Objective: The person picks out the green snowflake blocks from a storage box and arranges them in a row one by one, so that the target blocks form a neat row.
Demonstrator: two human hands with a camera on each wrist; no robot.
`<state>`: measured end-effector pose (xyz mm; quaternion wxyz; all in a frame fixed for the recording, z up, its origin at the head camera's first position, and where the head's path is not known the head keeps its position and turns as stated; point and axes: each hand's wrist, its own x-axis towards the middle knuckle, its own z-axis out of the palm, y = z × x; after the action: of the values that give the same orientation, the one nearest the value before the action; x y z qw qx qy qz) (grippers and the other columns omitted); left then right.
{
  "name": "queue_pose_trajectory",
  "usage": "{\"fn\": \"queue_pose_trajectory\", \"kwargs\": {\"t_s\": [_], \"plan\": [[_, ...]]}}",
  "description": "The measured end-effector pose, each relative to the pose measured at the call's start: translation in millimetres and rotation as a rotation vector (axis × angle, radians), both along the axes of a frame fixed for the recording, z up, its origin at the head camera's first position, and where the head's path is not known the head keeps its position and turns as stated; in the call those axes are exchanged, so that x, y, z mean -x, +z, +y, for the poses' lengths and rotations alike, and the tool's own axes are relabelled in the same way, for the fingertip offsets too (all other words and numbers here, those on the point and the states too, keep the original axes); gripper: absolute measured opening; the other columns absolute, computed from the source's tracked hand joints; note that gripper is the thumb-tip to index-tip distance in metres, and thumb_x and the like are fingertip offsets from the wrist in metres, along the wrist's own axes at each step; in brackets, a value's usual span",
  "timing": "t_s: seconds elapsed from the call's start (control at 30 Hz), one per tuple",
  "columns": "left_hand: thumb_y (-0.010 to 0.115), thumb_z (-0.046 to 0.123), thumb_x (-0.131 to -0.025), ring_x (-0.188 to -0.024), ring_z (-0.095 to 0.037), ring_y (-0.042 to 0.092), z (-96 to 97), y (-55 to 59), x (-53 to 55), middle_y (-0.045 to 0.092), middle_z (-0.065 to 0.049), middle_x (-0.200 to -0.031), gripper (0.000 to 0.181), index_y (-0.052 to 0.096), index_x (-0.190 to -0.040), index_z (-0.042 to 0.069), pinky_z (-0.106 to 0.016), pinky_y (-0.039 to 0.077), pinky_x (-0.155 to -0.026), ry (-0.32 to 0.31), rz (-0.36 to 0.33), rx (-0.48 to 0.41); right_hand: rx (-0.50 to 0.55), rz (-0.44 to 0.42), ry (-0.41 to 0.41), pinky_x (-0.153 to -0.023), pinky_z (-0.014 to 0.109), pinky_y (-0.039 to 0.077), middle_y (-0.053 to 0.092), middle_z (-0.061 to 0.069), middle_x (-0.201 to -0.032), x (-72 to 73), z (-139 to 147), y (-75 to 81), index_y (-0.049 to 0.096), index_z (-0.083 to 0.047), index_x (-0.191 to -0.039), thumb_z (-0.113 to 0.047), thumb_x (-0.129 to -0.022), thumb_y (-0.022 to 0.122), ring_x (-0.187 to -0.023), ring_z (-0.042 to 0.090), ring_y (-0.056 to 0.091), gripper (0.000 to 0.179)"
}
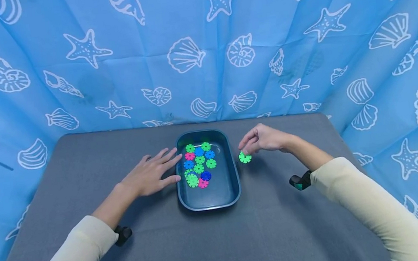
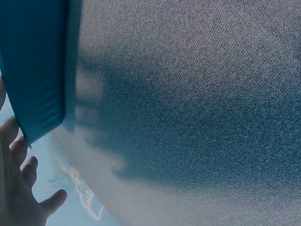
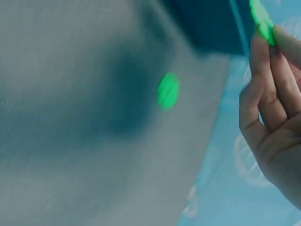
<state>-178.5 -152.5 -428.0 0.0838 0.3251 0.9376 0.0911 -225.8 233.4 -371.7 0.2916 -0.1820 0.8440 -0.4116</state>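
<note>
A dark blue rectangular tray (image 1: 223,194) holds several notched, flower-like plastic discs in green, blue and pink, such as a pink disc (image 1: 190,156) and a green disc (image 1: 211,163). At its left rim is my left hand (image 1: 151,173), fingers spread and fairly straight, fingertips at the edge. To the right of the tray, my right hand (image 1: 263,138) pinches a green notched disc (image 3: 263,23) between thumb and fingers. Another green disc (image 3: 168,91) lies on the table in the right wrist view. From the head, a green disc (image 1: 245,157) shows just under the right fingertips.
A grey cloth covers the table (image 1: 161,251). Behind and at both sides hangs a blue curtain (image 1: 162,17) with white shells and starfish. Black wrist devices sit under both sleeves, including a right device (image 1: 300,181).
</note>
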Motion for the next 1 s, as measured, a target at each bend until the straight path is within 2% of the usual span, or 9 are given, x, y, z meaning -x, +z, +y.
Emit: {"fn": "queue_pose_trajectory", "kwargs": {"t_s": [0.1,0.2,0.3,0.4,0.53,0.67,0.8,1.0], "plan": [[0.052,0.055,-0.099,-0.150,-0.038,0.019,-0.6,0.6,-0.4,0.024,-0.011,-0.164,0.073,0.030,-0.158,0.018,-0.071,0.021,-0.110,0.002,-0.004,0.000,-0.045,0.016,-0.104,-0.082,0.043,0.054,0.076,0.013,-0.100,5.4,18,-8.7,0.070,0.007,-0.114,-0.013,-0.092,0.072,-0.089,0.018,0.069,0.029],[0.051,0.056,-0.099,-0.150,-0.038,0.019,-0.4,0.0,-0.3,0.024,-0.010,-0.164,0.073,0.030,-0.158,0.018,-0.071,0.020,-0.110,0.002,-0.008,0.002,-0.097,0.009,-0.189,-0.090,0.049,0.052,0.075,0.012,-0.105,9.2,33,-18.9,0.070,0.006,-0.116,-0.015,-0.093,0.071,-0.095,0.018,0.067,0.031],[0.051,0.055,-0.099,-0.150,-0.038,0.019,-0.3,-0.7,0.1,0.024,-0.010,-0.164,0.073,0.030,-0.158,0.018,-0.071,0.020,-0.110,0.003,-0.007,0.005,-0.122,0.001,-0.238,-0.094,0.051,0.050,0.073,0.012,-0.109,11.7,46,-28.1,0.069,0.005,-0.118,-0.017,-0.094,0.069,-0.099,0.018,0.064,0.032],[0.052,0.055,-0.099,-0.150,-0.038,0.019,-0.2,-0.7,0.2,0.024,-0.010,-0.164,0.073,0.030,-0.158,0.018,-0.071,0.020,-0.110,0.005,-0.007,0.005,-0.099,-0.031,-0.276,-0.094,0.050,0.051,0.073,0.014,-0.107,13.0,54,-37.8,0.068,0.007,-0.119,-0.014,-0.095,0.068,-0.096,0.018,0.066,0.032],[0.052,0.055,-0.099,-0.150,-0.038,0.019,0.2,-0.5,-0.5,0.024,-0.010,-0.164,0.073,0.030,-0.158,0.018,-0.071,0.021,-0.110,0.006,-0.008,0.004,-0.063,-0.064,-0.318,-0.089,0.045,0.056,0.074,0.016,-0.099,12.7,58,-52.3,0.065,0.011,-0.118,-0.008,-0.094,0.067,-0.086,0.017,0.070,0.031],[0.051,0.056,-0.099,-0.150,-0.038,0.019,1.4,-1.2,-1.0,0.023,-0.009,-0.164,0.073,0.030,-0.158,0.018,-0.071,0.021,-0.110,0.009,-0.004,0.006,-0.058,-0.038,-0.350,-0.077,0.037,0.059,0.075,0.017,-0.092,12.2,59,-64.9,0.065,0.013,-0.116,-0.005,-0.094,0.067,-0.080,0.016,0.072,0.028],[0.051,0.057,-0.099,-0.150,-0.038,0.019,1.9,-1.2,-0.9,0.023,-0.009,-0.164,0.073,0.030,-0.158,0.019,-0.071,0.021,-0.110,0.012,-0.001,0.012,-0.070,0.013,-0.383,-0.071,0.033,0.059,0.075,0.017,-0.088,11.5,56,-71.9,0.067,0.014,-0.108,-0.005,-0.094,0.068,-0.075,0.015,0.072,0.023],[0.052,0.056,-0.098,-0.149,-0.039,0.020,1.7,-0.3,-0.8,0.023,-0.009,-0.164,0.074,0.031,-0.158,0.018,-0.071,0.022,-0.109,0.016,0.003,0.017,-0.147,0.118,-0.407,-0.067,0.033,0.059,0.074,0.014,-0.081,11.4,49,-76.6,0.070,0.010,-0.098,-0.007,-0.092,0.071,-0.071,0.015,0.072,0.018]]}}
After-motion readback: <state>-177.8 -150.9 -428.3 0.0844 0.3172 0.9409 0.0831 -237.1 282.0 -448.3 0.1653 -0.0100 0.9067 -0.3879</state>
